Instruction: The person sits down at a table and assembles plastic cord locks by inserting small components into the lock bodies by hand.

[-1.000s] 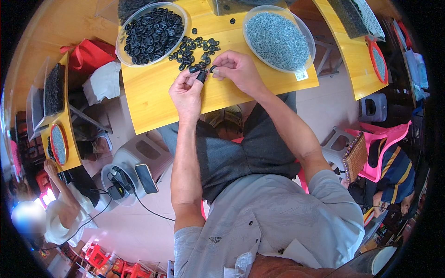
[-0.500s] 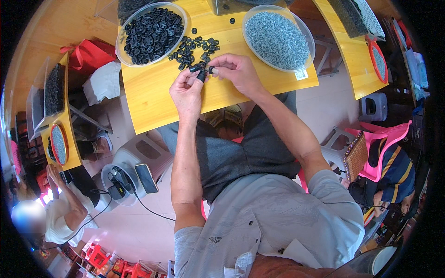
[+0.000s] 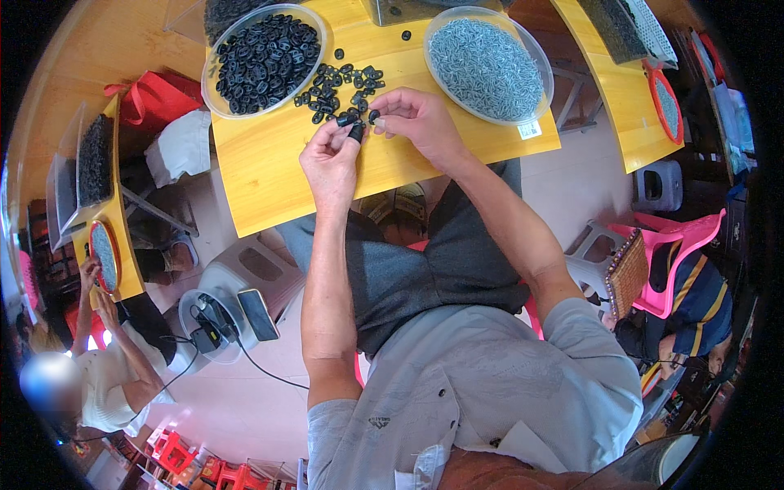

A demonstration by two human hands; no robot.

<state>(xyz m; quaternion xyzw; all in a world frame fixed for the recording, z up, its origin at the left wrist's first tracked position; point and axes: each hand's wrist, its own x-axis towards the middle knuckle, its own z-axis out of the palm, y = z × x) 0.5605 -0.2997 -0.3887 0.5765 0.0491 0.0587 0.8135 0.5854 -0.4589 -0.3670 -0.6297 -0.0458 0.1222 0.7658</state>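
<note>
Black covers sit on the thumb and index finger of my left hand (image 3: 331, 167). Those fingertips are pinched together, and whatever lies between them is too small to make out. Just to its right, my right hand (image 3: 420, 126) grips a small black oval part (image 3: 374, 117) between thumb and finger. Both hands are close together above the near side of the yellow table (image 3: 278, 188). Beyond them lies a loose pile of similar black plastic parts (image 3: 327, 91).
A clear tub of black parts (image 3: 268, 61) stands at the back left. Another tub, at the back right, holds small silver metal pieces (image 3: 486, 69). A phone (image 3: 258, 314) lies on a grey stool (image 3: 253, 269). At the left, a co-worker (image 3: 114, 384) sits by another table.
My hands stay in nearly the same place; the black part at my right fingertips has turned slightly. The co-worker at the left has reached toward the red-rimmed tray.
</note>
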